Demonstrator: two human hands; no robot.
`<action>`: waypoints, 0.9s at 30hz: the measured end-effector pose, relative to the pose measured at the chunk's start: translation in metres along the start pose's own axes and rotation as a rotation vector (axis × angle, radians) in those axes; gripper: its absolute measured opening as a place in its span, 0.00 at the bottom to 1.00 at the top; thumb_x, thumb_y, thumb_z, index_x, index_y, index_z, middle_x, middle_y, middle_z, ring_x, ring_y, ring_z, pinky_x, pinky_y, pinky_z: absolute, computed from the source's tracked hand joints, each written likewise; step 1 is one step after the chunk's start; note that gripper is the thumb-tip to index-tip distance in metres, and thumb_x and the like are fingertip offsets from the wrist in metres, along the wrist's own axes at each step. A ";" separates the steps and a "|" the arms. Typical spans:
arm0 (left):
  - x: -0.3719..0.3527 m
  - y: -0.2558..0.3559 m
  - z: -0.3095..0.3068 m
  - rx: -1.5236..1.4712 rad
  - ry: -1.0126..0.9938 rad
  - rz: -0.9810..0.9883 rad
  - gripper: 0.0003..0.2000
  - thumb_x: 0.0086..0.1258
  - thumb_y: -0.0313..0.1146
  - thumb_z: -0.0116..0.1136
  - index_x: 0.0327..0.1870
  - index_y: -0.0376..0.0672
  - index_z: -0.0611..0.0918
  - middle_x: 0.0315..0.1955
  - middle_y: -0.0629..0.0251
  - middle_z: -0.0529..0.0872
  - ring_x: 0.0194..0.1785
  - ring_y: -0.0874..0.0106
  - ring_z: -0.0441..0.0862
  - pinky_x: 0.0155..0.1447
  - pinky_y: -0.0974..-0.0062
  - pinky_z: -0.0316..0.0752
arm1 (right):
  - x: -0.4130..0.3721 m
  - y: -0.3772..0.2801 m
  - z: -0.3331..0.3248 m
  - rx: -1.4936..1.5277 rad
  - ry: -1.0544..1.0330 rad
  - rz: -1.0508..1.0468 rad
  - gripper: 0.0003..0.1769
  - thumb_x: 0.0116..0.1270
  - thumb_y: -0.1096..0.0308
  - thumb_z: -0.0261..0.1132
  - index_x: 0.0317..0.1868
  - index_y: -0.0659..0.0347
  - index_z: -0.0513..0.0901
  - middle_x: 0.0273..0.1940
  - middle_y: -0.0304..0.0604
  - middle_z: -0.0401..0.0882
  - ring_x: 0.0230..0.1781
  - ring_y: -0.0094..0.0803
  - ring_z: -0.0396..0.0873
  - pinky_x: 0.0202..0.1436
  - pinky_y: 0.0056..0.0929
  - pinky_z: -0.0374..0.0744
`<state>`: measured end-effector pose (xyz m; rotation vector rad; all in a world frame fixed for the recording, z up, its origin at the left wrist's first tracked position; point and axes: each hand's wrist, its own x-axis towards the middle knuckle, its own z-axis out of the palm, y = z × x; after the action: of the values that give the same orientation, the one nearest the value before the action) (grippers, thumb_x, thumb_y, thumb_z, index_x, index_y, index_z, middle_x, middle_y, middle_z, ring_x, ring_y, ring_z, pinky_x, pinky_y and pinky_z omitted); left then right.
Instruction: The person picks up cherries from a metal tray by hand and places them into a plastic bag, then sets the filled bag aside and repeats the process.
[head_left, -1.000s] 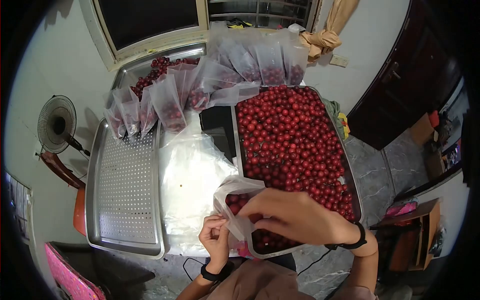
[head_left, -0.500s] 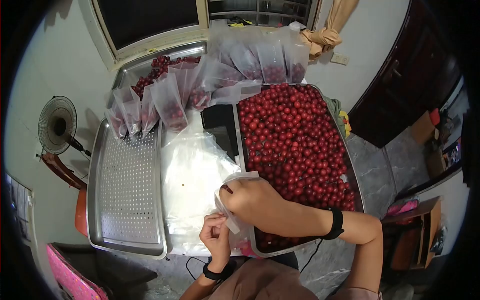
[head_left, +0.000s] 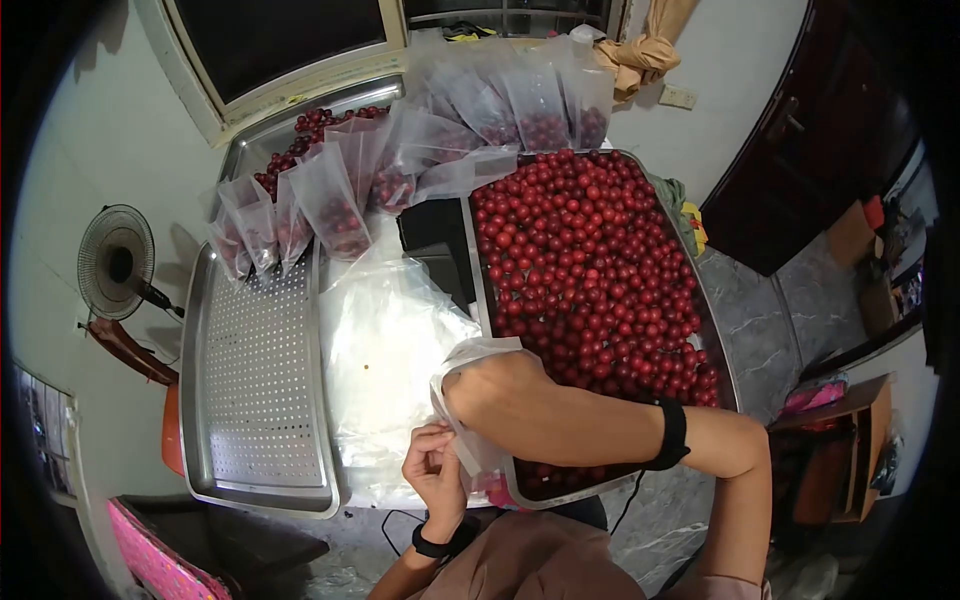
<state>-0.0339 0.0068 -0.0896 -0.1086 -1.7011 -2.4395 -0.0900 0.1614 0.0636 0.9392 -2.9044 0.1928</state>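
My left hand (head_left: pixel 434 468) pinches the edge of a clear plastic bag (head_left: pixel 478 452) near the table's front edge. My right hand (head_left: pixel 490 392) reaches into the mouth of that bag; its fingers are hidden inside. Just beyond my right forearm lies a large metal tray (head_left: pixel 728 385) full of red round fruits (head_left: pixel 590 260). Flat clear plastic bags (head_left: pixel 385 340) are stacked left of my hands. Behind them, several upright bags (head_left: pixel 340 210) hold red fruits at the bottom.
A perforated metal tray (head_left: pixel 260 380) is on the left, with a fan (head_left: pixel 118 262) beyond it. Another metal tray (head_left: pixel 250 148) with fruits stands at the back. A black box (head_left: pixel 436 240) sits between the bags and the fruit tray. A pink-covered chair (head_left: pixel 165 560) is at the lower left.
My right hand has gone deeper into the bag, and the dark red fruit that showed by its fingers is now out of sight. The view has shifted slightly.
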 end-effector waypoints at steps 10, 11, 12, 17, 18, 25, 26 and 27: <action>0.000 0.000 -0.001 -0.069 -0.017 -0.034 0.05 0.65 0.17 0.63 0.38 0.35 0.80 0.45 0.59 0.80 0.54 0.70 0.78 0.60 0.74 0.71 | -0.048 0.034 -0.070 0.386 0.447 0.083 0.17 0.58 0.79 0.62 0.49 0.67 0.76 0.36 0.50 0.79 0.35 0.50 0.82 0.33 0.39 0.79; 0.000 0.000 -0.001 -0.069 -0.016 -0.034 0.05 0.65 0.17 0.63 0.38 0.35 0.80 0.45 0.59 0.80 0.54 0.70 0.78 0.60 0.74 0.71 | -0.050 0.037 -0.069 0.459 0.415 0.180 0.18 0.60 0.81 0.59 0.52 0.67 0.75 0.38 0.52 0.77 0.36 0.53 0.80 0.34 0.41 0.79; 0.000 0.001 0.000 -0.074 -0.015 -0.030 0.05 0.65 0.17 0.63 0.38 0.35 0.80 0.45 0.59 0.79 0.54 0.70 0.78 0.60 0.74 0.71 | -0.053 0.042 -0.063 0.459 0.415 0.179 0.18 0.60 0.81 0.59 0.52 0.67 0.75 0.38 0.52 0.77 0.36 0.53 0.80 0.34 0.41 0.79; 0.000 0.001 0.001 -0.072 -0.023 -0.015 0.05 0.65 0.16 0.62 0.38 0.35 0.80 0.45 0.59 0.79 0.53 0.70 0.78 0.60 0.74 0.71 | -0.052 0.063 -0.009 0.546 0.207 0.166 0.20 0.64 0.78 0.60 0.58 0.60 0.75 0.44 0.51 0.75 0.40 0.53 0.79 0.40 0.43 0.79; 0.000 0.000 0.001 -0.065 -0.019 -0.010 0.05 0.65 0.16 0.62 0.38 0.35 0.80 0.45 0.59 0.79 0.53 0.71 0.78 0.59 0.75 0.71 | -0.049 0.064 -0.001 0.639 0.194 0.122 0.20 0.65 0.78 0.60 0.58 0.58 0.75 0.44 0.50 0.75 0.40 0.52 0.79 0.41 0.43 0.78; 0.000 0.006 0.003 0.011 -0.028 -0.010 0.06 0.65 0.16 0.61 0.38 0.36 0.79 0.46 0.61 0.78 0.49 0.75 0.77 0.55 0.78 0.72 | -0.032 0.059 0.009 0.659 0.202 0.069 0.05 0.68 0.70 0.61 0.42 0.59 0.74 0.39 0.46 0.75 0.38 0.47 0.80 0.39 0.42 0.79; -0.001 0.007 0.001 0.011 -0.029 -0.011 0.06 0.65 0.16 0.61 0.38 0.36 0.79 0.46 0.61 0.78 0.49 0.75 0.77 0.55 0.78 0.72 | -0.030 0.059 0.012 0.610 0.236 0.034 0.05 0.68 0.69 0.60 0.41 0.59 0.74 0.37 0.45 0.75 0.36 0.46 0.81 0.36 0.41 0.79; -0.001 0.008 -0.001 0.063 -0.030 0.001 0.07 0.64 0.17 0.61 0.40 0.36 0.78 0.46 0.61 0.76 0.49 0.75 0.76 0.55 0.78 0.72 | -0.027 0.057 0.014 0.609 0.238 0.035 0.05 0.68 0.69 0.60 0.41 0.59 0.74 0.37 0.45 0.75 0.36 0.46 0.81 0.36 0.41 0.79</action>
<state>-0.0311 0.0038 -0.0826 -0.1394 -1.7881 -2.3922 -0.1022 0.2209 0.0408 0.8465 -2.6685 1.1515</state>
